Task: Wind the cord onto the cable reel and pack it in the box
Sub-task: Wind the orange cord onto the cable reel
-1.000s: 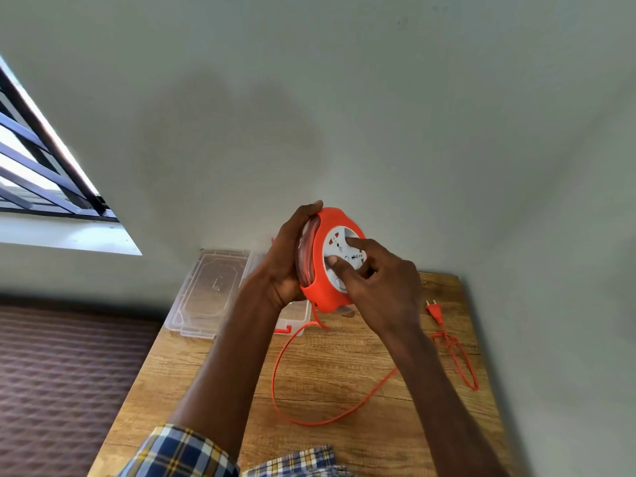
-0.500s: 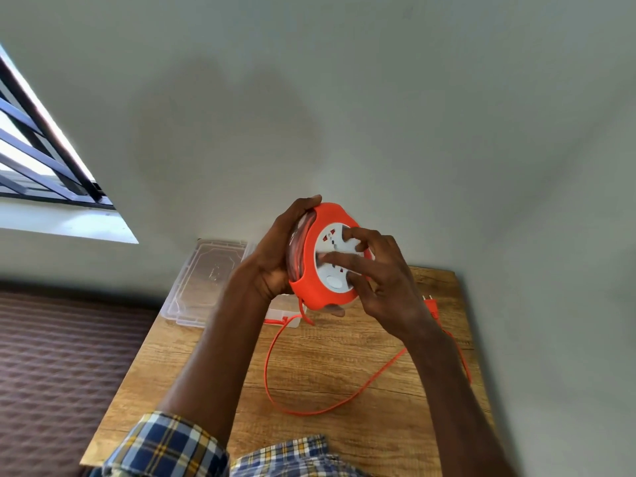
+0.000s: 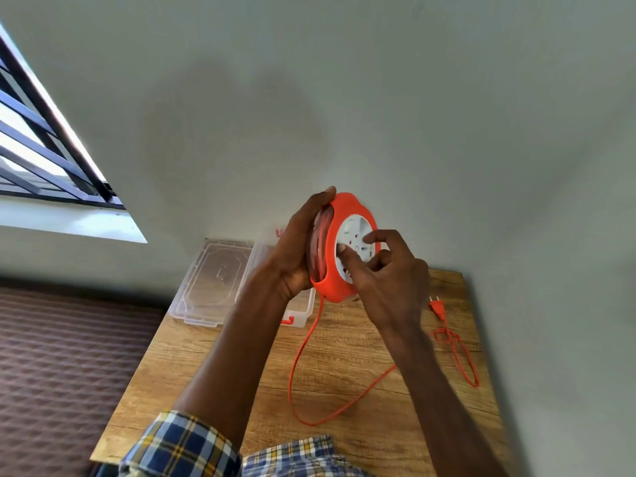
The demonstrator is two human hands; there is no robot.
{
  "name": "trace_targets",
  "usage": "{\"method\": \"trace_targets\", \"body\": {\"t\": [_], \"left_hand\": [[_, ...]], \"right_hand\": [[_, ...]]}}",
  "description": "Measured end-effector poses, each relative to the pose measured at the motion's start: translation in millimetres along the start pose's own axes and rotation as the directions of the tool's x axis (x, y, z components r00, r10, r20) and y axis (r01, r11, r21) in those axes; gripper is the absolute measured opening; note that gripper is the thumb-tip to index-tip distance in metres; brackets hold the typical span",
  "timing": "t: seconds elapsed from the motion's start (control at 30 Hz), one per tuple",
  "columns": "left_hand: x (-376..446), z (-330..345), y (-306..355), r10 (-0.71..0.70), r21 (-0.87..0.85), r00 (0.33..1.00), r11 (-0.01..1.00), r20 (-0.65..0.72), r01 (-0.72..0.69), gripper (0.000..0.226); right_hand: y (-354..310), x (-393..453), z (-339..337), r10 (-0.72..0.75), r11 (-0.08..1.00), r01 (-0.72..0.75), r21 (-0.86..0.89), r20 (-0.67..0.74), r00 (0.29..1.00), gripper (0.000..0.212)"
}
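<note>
An orange cable reel with a white socket face is held upright above the wooden table. My left hand grips its back and rim, fingers curled over the top. My right hand has its curled fingertips pressed on the white face. The orange cord drops from the reel's bottom, loops across the table and runs to the plug at the right. Wound cord shows inside the reel's clear back. The clear plastic box sits behind my left wrist, mostly hidden.
The box's clear lid lies open flat at the table's far left corner. A grey wall rises right behind the table and along its right side. A window with bars is at the left, with patterned brown flooring below.
My right hand's fingers have shifted round on the white face, turning it. The cord loop on the table has moved a little and the plug is in sight again beside my right wrist.
</note>
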State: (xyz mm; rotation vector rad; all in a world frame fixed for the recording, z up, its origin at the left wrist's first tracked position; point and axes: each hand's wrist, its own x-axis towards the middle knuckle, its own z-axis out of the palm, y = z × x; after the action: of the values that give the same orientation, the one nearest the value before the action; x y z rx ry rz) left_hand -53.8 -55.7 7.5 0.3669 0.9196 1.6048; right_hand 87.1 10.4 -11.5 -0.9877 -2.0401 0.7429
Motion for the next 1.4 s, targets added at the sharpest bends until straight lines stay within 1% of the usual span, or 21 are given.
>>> {"method": "trace_targets", "body": {"t": [0.07,0.1,0.17,0.2,0.27,0.33,0.37,0.43,0.5,0.6,0.67,0.73,0.83,0.9,1.03,1.07,1.17,1.27,1.33,1.37,1.4], "left_hand": [[1.1,2.5,-4.6,0.02,-0.019,1.0,1.0,0.021,-0.02,0.057],[0.8,2.2,-6.2,0.027,-0.027,0.999,0.999,0.032,-0.026,0.056],[0.1,0.1,-7.4,0.027,-0.04,0.998,0.999,0.049,-0.025,0.059],[0.3,-1.9,-6.9,0.024,-0.041,0.998,0.999,0.055,-0.021,0.062],[2.1,-5.5,-6.0,0.002,-0.023,0.998,1.0,0.062,-0.001,0.066],[4.4,-8.3,-5.4,-0.039,-0.016,0.997,0.999,0.062,0.04,0.069],[5.3,-10.5,-5.7,-0.056,-0.022,0.997,0.998,0.059,0.058,0.071],[5.2,-16.1,-5.7,-0.079,-0.051,0.995,0.995,0.064,0.082,0.074],[3.7,-22.3,-3.5,-0.097,-0.082,0.99,0.991,0.103,0.105,0.079],[0.6,-28.0,1.4,-0.127,-0.06,0.977,0.988,0.171,0.139,0.092],[-1.8,-30.4,3.4,-0.129,-0.074,0.969,0.986,0.209,0.147,0.094],[-2.1,-33.5,2.1,-0.128,-0.083,0.97,0.986,0.206,0.148,0.091],[0.7,-35.1,-0.5,-0.121,-0.076,0.976,0.988,0.18,0.137,0.086],[2.7,-32.9,-2.2,-0.116,-0.044,0.984,0.991,0.132,0.123,0.083],[4.5,-25.8,-4.9,-0.097,-0.022,0.993,0.995,0.072,0.099,0.079],[4.4,-24.1,-5.3,-0.085,-0.014,0.995,0.996,0.061,0.086,0.076],[4.7,-19.7,-4.1,-0.04,0.05,0.999,0.998,0.025,0.039,0.07],[3.4,-13.4,-2.9,-0.011,0.101,1.0,0.995,0.005,0.011,0.063],[2.3,-10.2,-4.2,-0.027,0.117,1.0,0.993,0.0,0.027,0.062],[1.9,-9.4,-5.1,-0.038,0.116,0.999,0.992,-0.002,0.038,0.061],[1.2,-9.6,-5.5,-0.043,0.11,0.999,0.993,0.0,0.043,0.061]], "right_hand": [[-9.5,-2.0,3.7,0.064,0.997,-0.062,0.055,-0.041,0.997,0.051],[-11.8,-2.4,3.8,0.083,0.993,-0.079,0.087,-0.04,0.996,0.049],[-12.8,-1.4,0.8,0.081,0.991,-0.079,0.108,-0.013,0.997,0.042],[-12.5,-1.2,-1.3,0.056,0.995,-0.055,0.086,-0.003,0.998,0.039],[-10.9,-1.3,-5.7,-0.062,0.997,0.062,-0.042,-0.01,0.998,0.034],[-7.6,-0.2,-9.0,-0.246,0.958,0.244,-0.15,0.003,0.969,0.026],[-4.5,1.3,-10.6,-0.32,0.935,0.324,-0.147,0.053,0.946,0.025],[3.5,5.8,-15.1,-0.387,0.91,0.407,-0.08,0.193,0.902,0.038],[9.4,9.7,-20.4,-0.391,0.907,0.42,-0.043,0.29,0.874,0.049],[10.4,13.1,-24.9,-0.327,0.927,0.37,-0.063,0.348,0.879,0.055],[9.1,15.4,-26.3,-0.312,0.924,0.372,-0.084,0.396,0.864,0.061],[8.0,18.6,-27.9,-0.311,0.917,0.386,-0.098,0.428,0.848,0.064],[6.3,19.4,-28.1,-0.28,0.922,0.366,-0.124,0.44,0.853,0.061],[5.4,16.4,-24.8,-0.263,0.914,0.368,-0.171,0.443,0.857,0.062],[7.4,14.7,-20.4,-0.293,0.887,0.391,-0.245,0.356,0.888,0.06],[8.2,15.1,-20.8,-0.28,0.901,0.365,-0.233,0.33,0.902,0.06],[8.1,13.1,-21.0,-0.162,0.977,0.191,-0.093,0.25,0.955,0.062],[1.0,7.1,-9.6,0.02,0.999,-0.023,0.022,0.13,0.991,0.065],[-5.3,5.2,0.9,0.176,0.977,-0.184,0.104,0.08,0.981,0.064],[-7.0,6.2,3.5,0.227,0.963,-0.237,0.13,0.085,0.97,0.061],[-6.9,7.5,3.5,0.242,0.955,-0.257,0.147,0.113,0.964,0.059]]}}
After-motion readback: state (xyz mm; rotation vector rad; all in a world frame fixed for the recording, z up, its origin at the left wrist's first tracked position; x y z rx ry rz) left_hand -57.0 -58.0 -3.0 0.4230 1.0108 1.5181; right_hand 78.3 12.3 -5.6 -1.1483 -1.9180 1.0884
